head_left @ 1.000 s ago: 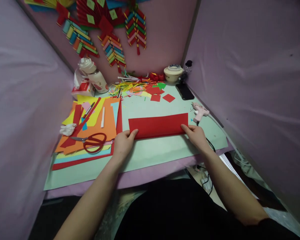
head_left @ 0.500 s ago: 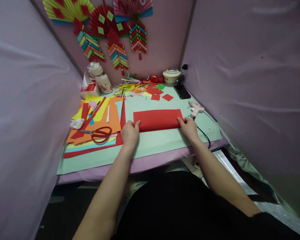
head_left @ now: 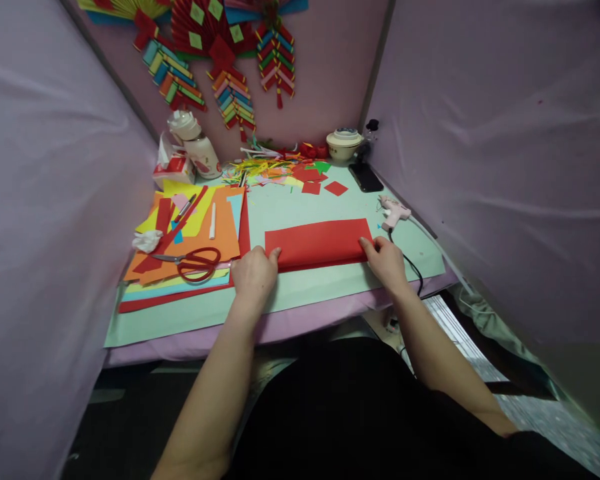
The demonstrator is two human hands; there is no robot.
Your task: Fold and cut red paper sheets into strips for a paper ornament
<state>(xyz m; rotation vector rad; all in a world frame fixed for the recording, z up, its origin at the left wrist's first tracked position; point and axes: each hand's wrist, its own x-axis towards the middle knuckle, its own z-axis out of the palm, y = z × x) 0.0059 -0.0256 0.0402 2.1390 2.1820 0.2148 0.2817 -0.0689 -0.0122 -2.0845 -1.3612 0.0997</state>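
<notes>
A folded red paper (head_left: 320,244) lies lengthwise above the pale green table mat, its long edge facing me. At its left end my left hand (head_left: 255,272) grips the paper, thumb on top and the other fingers curled out of sight. My right hand (head_left: 386,261) pinches the right end in the same way, thumb on the upper face. Left of my left hand, red-handled scissors (head_left: 199,264) rest on a pile of coloured sheets (head_left: 226,230) with a white pen (head_left: 213,221).
A pink glue gun (head_left: 394,212) with a black cord lies right of the paper, below a phone (head_left: 365,177). Paper scraps (head_left: 267,172), a lidded bowl (head_left: 344,145), a bottle (head_left: 203,155) and a tissue box (head_left: 175,169) stand or lie behind. Paper fans hang on the wall.
The view has shifted slightly. Both hands still hold the red paper and are a little farther apart, my right hand slightly farther right.
</notes>
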